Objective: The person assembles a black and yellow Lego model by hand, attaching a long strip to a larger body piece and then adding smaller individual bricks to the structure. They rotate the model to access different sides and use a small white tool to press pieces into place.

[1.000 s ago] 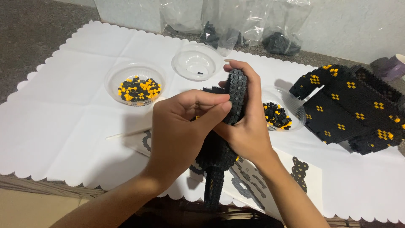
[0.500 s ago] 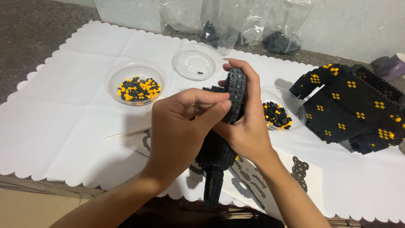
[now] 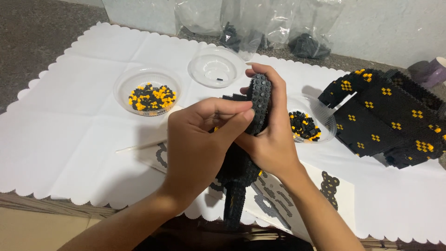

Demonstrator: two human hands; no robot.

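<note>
Both hands hold a black brick-built model piece (image 3: 253, 125) above the white paper cover (image 3: 69, 139): the right hand (image 3: 272, 139) is wrapped closed around its studded curved upper part, and the left hand (image 3: 200, 139) pinches it with thumb and fingers from the other side. A dish of black and yellow bricks (image 3: 148, 93) sits to the left, with a large black and yellow brick assembly (image 3: 385, 116) to the right.

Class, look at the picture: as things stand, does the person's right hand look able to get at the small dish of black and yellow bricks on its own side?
Probably not at once: the right hand is wrapped around the black brick piece. The dish sits just beside it with nothing between.
</note>
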